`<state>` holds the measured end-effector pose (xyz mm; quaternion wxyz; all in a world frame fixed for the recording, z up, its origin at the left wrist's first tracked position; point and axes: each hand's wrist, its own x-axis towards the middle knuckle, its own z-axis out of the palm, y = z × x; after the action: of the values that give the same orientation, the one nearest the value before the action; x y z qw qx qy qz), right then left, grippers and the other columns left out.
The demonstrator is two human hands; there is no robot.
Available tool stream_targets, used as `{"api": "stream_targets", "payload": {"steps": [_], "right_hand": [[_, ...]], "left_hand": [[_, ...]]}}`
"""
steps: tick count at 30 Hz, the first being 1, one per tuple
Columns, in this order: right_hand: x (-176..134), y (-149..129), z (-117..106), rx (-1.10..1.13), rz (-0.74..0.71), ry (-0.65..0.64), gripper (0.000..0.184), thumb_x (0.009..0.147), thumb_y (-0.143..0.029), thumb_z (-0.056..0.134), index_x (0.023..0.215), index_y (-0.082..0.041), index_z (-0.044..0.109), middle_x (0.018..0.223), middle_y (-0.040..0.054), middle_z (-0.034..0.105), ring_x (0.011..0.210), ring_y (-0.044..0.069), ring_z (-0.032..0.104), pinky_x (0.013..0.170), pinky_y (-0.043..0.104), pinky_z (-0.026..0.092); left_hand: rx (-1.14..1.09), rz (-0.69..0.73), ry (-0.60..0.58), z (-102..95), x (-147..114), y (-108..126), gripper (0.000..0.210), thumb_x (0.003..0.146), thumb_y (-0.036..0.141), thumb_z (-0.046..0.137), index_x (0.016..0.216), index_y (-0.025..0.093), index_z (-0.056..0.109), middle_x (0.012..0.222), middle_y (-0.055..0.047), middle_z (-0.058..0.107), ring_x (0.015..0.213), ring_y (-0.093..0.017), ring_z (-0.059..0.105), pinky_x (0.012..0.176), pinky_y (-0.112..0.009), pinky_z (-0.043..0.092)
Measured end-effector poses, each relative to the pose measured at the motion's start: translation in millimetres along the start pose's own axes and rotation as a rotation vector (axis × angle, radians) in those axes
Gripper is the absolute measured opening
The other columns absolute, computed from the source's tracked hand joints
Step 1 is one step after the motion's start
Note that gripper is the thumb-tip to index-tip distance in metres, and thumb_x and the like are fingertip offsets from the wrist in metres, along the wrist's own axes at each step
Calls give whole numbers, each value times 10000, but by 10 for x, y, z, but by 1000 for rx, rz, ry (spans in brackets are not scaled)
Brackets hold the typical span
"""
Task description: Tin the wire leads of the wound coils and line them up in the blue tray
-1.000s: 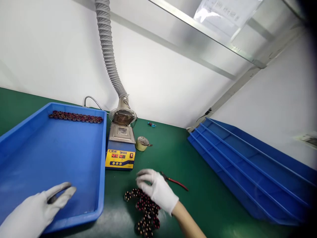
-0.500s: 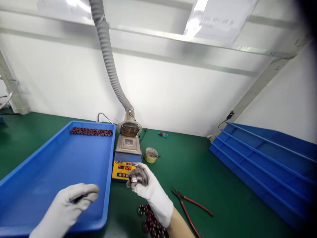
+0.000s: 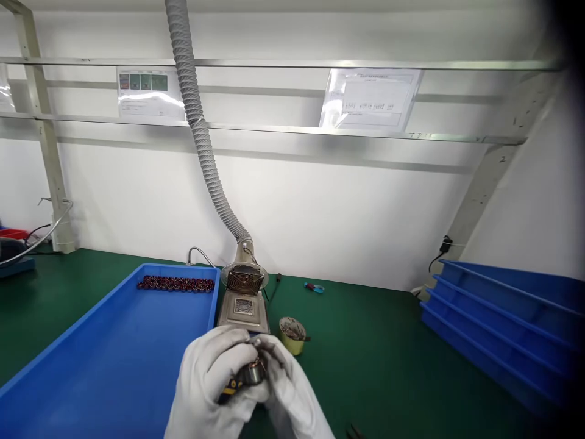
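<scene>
My gloved left hand [image 3: 217, 381] and my gloved right hand [image 3: 287, 381] meet in front of the solder pot [image 3: 243, 306]. Between them is a small round dark coil part [image 3: 252, 372] with a shiny rim and a touch of copper colour. Fingers of the left hand curl over its near left side. On the other side, the right hand's fingertips pinch at its top and edge, with grey smudges on the glove. Both hands cover most of the pot's yellow front panel. A round tin [image 3: 293, 335] with dark residue stands just beyond the right hand.
On the left lies a blue tray [image 3: 114, 360], with rows of small dark red coils [image 3: 176, 283] at its far end. A grey fume hose [image 3: 201, 134] hangs down to the pot. Stacked blue trays [image 3: 498, 341] stand right. Plier tips [image 3: 354, 431] show at the bottom edge.
My left hand has moved right from over the tray to join my right hand at the coil part. The view has tilted up, taking the loose coils and most of the pliers out of sight.
</scene>
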<state>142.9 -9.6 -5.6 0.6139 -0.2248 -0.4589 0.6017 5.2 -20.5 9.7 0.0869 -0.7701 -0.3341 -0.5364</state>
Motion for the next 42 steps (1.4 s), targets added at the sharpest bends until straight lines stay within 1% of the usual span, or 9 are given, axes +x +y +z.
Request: {"api": "stream_targets", "payload": {"steps": [4, 10, 14, 19, 22, 28, 34, 38, 42], "right_hand": [[8, -84, -76, -185, -57, -25, 393, 503, -418, 788, 839, -253, 669, 833, 64, 656, 751, 224, 598, 686, 341, 478], [-77, -301, -69, -414, -87, -128, 205, 566, -266, 766, 759, -289, 698, 835, 63, 629, 747, 223, 602, 691, 342, 486], [-116, -415, -108, -487, -77, -159, 141, 676, -314, 686, 812, -280, 702, 841, 73, 634, 773, 216, 610, 716, 338, 488], [-125, -356, -85, -608, -205, -143, 205, 667, -166, 681, 840, -275, 682, 825, 27, 627, 774, 174, 596, 731, 283, 465], [-87, -229, -20, -474, -244, -55, 29, 687, -215, 674, 702, -240, 672, 751, 14, 591, 731, 156, 579, 683, 256, 456], [-51, -198, 2, 159, -88, 160, 141, 693, -360, 663, 719, -223, 645, 740, 3, 594, 749, 136, 560, 753, 258, 448], [-42, -323, -14, -309, -2, 49, 102, 587, -157, 703, 671, -189, 655, 675, 4, 613, 636, 135, 563, 630, 247, 456], [-37, -225, 4, -490, -159, 39, 101, 583, -99, 663, 573, -191, 625, 638, -9, 565, 609, 132, 564, 585, 241, 456], [-126, -177, -7, -770, -408, 274, 99, 690, -129, 599, 626, -205, 600, 710, 14, 585, 686, 150, 594, 616, 253, 477]], "left_hand": [[-135, -28, -103, -2, -20, -91, 325, 783, 329, 604, 1090, 289, 502, 1123, -40, 621, 1089, -210, 538, 914, -334, 460], [-312, -53, -139, -49, 47, -44, 204, 792, 335, 590, 989, 286, 564, 970, -28, 688, 982, -197, 616, 836, -301, 517], [-477, -115, -149, -46, 92, 15, 238, 732, 281, 653, 956, 294, 573, 913, -8, 689, 898, -178, 647, 762, -261, 542], [-373, -58, -206, -11, 83, -17, 289, 717, 287, 678, 980, 269, 559, 948, -17, 685, 905, -175, 637, 779, -268, 536], [-207, 79, -168, 1, 68, -56, 255, 758, 282, 640, 989, 219, 552, 935, -49, 686, 908, -188, 629, 777, -299, 531], [-116, 109, -117, -4, 74, -38, 243, 709, 202, 674, 913, 205, 543, 879, -40, 693, 873, -196, 638, 762, -316, 528], [-371, -171, -209, 18, 108, 19, 316, 649, 140, 693, 899, 264, 543, 847, 25, 681, 780, -139, 659, 679, -217, 553], [-216, 25, -210, 23, 118, 0, 232, 716, 199, 656, 908, 239, 533, 857, 1, 686, 795, -144, 651, 692, -255, 537], [129, 223, -143, 4, 109, -35, 119, 791, 211, 566, 905, 176, 554, 863, -48, 702, 832, -199, 640, 676, -342, 493]]}}
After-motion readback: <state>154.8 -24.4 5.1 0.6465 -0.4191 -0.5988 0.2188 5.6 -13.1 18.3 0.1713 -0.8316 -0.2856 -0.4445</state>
